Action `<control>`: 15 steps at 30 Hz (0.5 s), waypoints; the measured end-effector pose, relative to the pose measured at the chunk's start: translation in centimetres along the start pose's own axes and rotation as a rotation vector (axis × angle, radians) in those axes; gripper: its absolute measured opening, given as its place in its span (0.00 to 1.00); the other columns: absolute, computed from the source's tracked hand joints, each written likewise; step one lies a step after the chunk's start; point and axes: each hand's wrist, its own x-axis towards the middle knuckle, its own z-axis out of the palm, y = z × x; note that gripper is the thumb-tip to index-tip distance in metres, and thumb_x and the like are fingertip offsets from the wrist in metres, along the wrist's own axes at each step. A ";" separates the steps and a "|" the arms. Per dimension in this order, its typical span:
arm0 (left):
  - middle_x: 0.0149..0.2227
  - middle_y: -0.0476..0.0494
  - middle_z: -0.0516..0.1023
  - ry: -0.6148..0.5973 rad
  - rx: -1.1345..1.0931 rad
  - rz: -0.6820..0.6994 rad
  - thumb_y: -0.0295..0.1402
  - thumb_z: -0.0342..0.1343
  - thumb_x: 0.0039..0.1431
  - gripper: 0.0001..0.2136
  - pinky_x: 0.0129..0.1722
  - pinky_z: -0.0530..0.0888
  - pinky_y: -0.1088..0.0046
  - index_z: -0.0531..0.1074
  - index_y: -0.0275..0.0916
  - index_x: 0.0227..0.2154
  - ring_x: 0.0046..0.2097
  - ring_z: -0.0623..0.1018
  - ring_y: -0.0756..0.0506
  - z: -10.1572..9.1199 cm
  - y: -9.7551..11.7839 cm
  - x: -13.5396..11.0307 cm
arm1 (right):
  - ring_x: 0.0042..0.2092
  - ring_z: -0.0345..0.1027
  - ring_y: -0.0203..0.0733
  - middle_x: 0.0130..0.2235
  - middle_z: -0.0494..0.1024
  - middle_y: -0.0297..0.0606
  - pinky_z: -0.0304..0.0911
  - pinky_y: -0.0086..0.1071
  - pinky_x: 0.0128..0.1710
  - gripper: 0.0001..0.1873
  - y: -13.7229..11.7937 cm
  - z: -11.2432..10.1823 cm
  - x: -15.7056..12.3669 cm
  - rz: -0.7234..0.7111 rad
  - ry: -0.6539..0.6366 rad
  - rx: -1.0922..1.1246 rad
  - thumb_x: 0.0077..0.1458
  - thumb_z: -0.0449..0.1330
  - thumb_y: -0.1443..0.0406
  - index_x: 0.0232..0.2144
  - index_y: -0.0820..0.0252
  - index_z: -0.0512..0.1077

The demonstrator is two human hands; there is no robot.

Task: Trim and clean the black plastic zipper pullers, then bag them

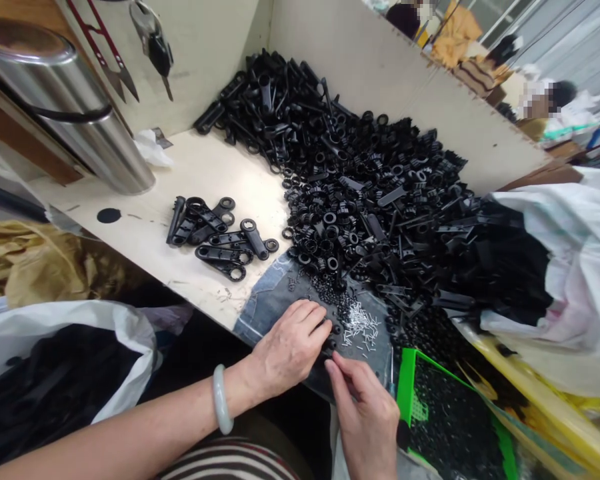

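Left hand (295, 343) was palm down at the front edge of the bench, a pale green bangle (223, 400) on its wrist; its fingers were bent and closed over a small black plastic piece (332, 341), part of which showed past the fingertips; right hand (364, 410) stood just beside it, thumb and forefinger pressed together at the near end of that piece; I could not tell what, if anything, lay between those tips.

The piece was above a denim cloth (273, 303); just beyond it on the cloth lay a loose scatter of silver pins (359, 321), with tiny black bits (325, 287) behind them; a large heap of black plastic parts (350, 180), rings and flat arms among them, rose against the partition (360, 73).

To the left, on the bare benchtop (230, 163), a small group of black ring-ended handles (225, 233) lay overlapping; a steel thermos (100, 137) stood near the far left side, below hanging red-handled snips (100, 50); to the right of the right hand sat a green tray (407, 383) of small dark pieces; white sacks (583, 220) flanked the bench.
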 end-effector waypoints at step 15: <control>0.51 0.33 0.76 0.024 0.013 0.015 0.23 0.50 0.65 0.13 0.61 0.71 0.52 0.74 0.33 0.49 0.56 0.74 0.36 0.1 -0.1 0.0 | 0.32 0.78 0.38 0.32 0.81 0.34 0.67 0.29 0.31 0.17 -0.1 -0.6 3.2 -0.071 -0.080 -0.181 0.70 0.54 0.57 0.33 0.55 0.77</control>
